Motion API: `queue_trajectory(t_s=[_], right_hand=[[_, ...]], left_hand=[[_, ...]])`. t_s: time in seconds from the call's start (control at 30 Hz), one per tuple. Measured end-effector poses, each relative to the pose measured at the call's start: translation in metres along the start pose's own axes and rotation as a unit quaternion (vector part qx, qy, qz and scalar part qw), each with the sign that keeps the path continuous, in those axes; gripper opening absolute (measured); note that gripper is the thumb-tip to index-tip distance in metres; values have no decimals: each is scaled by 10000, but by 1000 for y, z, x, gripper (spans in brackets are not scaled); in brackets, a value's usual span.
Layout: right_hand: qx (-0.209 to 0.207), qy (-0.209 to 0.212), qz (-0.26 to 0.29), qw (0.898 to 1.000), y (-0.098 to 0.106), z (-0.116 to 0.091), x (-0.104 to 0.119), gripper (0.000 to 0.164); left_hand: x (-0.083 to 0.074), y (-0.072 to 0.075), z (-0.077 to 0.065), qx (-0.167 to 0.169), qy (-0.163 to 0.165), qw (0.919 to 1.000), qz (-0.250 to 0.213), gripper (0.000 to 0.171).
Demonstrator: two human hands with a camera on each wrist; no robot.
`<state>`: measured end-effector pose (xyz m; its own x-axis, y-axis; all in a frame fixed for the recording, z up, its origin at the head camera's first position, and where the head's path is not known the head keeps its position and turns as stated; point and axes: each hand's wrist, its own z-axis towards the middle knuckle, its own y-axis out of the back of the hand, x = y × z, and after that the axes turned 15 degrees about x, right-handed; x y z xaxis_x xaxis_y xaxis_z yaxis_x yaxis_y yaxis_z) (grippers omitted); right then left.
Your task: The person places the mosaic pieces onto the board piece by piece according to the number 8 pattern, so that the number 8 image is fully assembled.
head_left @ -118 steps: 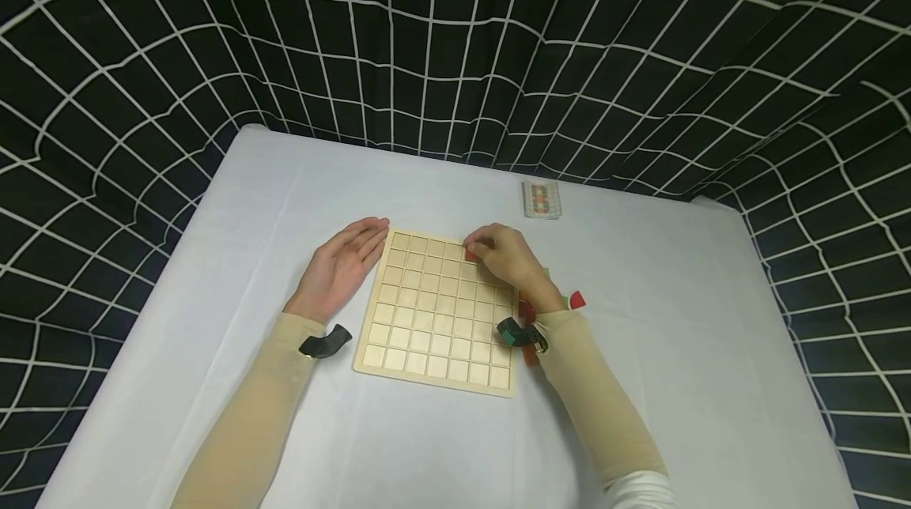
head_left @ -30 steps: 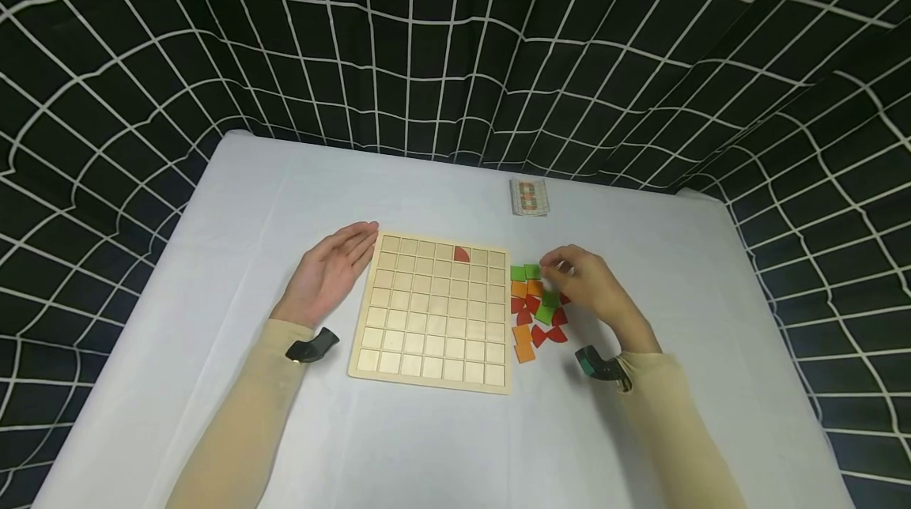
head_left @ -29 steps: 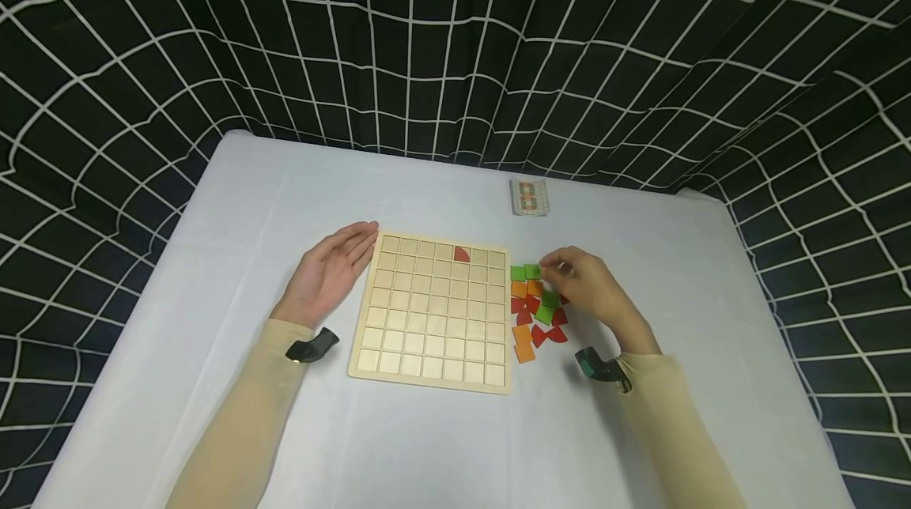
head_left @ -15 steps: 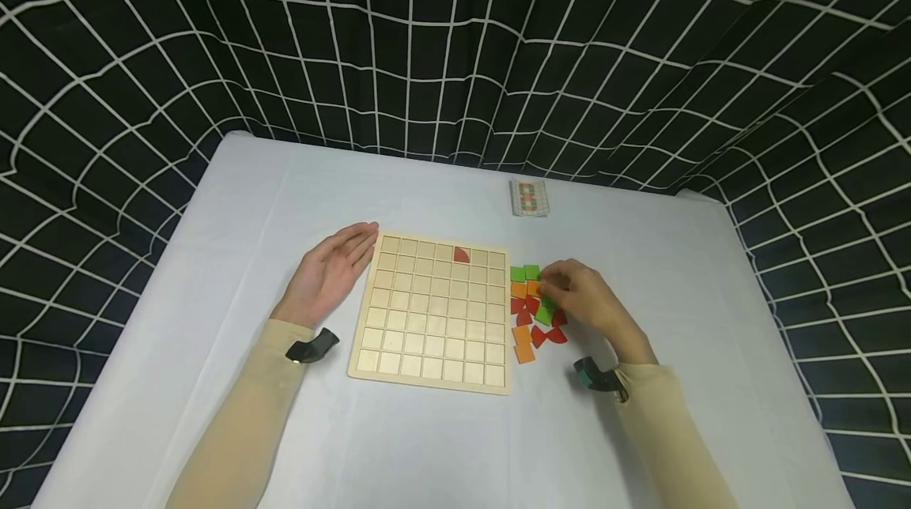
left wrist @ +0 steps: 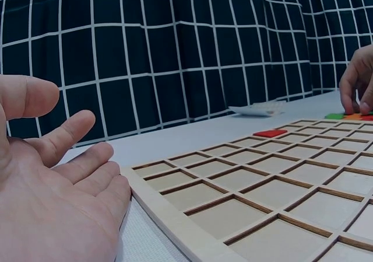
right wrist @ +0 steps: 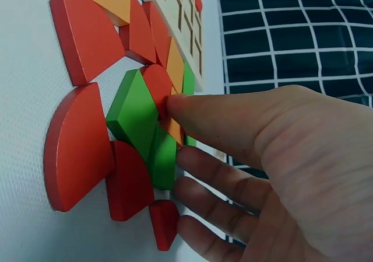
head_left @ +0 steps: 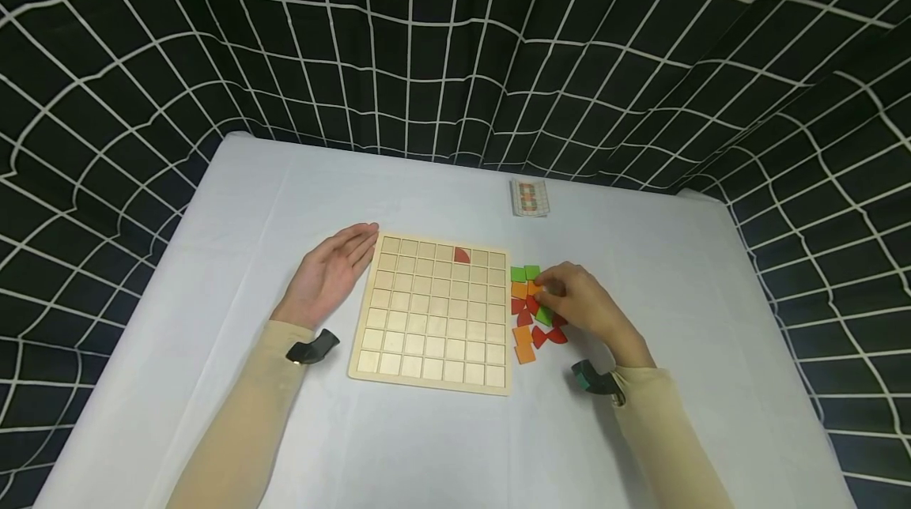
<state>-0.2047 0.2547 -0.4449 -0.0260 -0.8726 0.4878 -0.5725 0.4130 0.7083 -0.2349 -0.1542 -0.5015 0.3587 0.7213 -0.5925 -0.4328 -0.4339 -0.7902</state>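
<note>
A wooden grid board (head_left: 440,307) lies on the table, with one red quarter-circle piece (head_left: 462,255) in a cell of its far row. Palm turned up, my left hand (head_left: 323,280) rests at the board's left edge, fingers loosely extended and holding nothing. On the right side, my right hand (head_left: 580,299) reaches down into the loose pieces. Its thumb and index tips stand slightly apart at an orange square tile (head_left: 532,288) and a red quarter-circle piece (right wrist: 156,90). The thumb hides the index fingertip in the right wrist view, so a grip on either piece is unclear.
Several pieces lie along the board's right edge, among them green tiles (head_left: 518,273), orange tiles (head_left: 524,352) and red quarter-circles (head_left: 557,335). A stack of pattern cards (head_left: 530,198) sits farther back. Dark gridded curtains (head_left: 427,58) surround the white table (head_left: 420,446).
A red piece held by my right hand earlier now lies in the board's far row. That hand has gone right to the loose pieces, then slid nearer, from green to orange. My left hand stays put.
</note>
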Motion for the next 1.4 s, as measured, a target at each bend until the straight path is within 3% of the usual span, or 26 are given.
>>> queue_trajectory(t_s=[0.43, 0.67, 1.0, 1.4], right_hand=[[-143, 15, -116, 9998, -2, 4, 2, 34], [-202, 25, 69, 9998, -2, 2, 3, 28], [-578, 198, 349, 9975, 16, 4, 19, 19], [-873, 1076, 304, 9899, 44, 23, 63, 15]], left_hand=[[0, 0, 0, -74, 10, 9999, -98, 55], [0, 0, 0, -58, 11, 10000, -59, 55], [0, 1, 0, -58, 4, 10000, -63, 55], [1, 1, 0, -84, 25, 10000, -17, 57]])
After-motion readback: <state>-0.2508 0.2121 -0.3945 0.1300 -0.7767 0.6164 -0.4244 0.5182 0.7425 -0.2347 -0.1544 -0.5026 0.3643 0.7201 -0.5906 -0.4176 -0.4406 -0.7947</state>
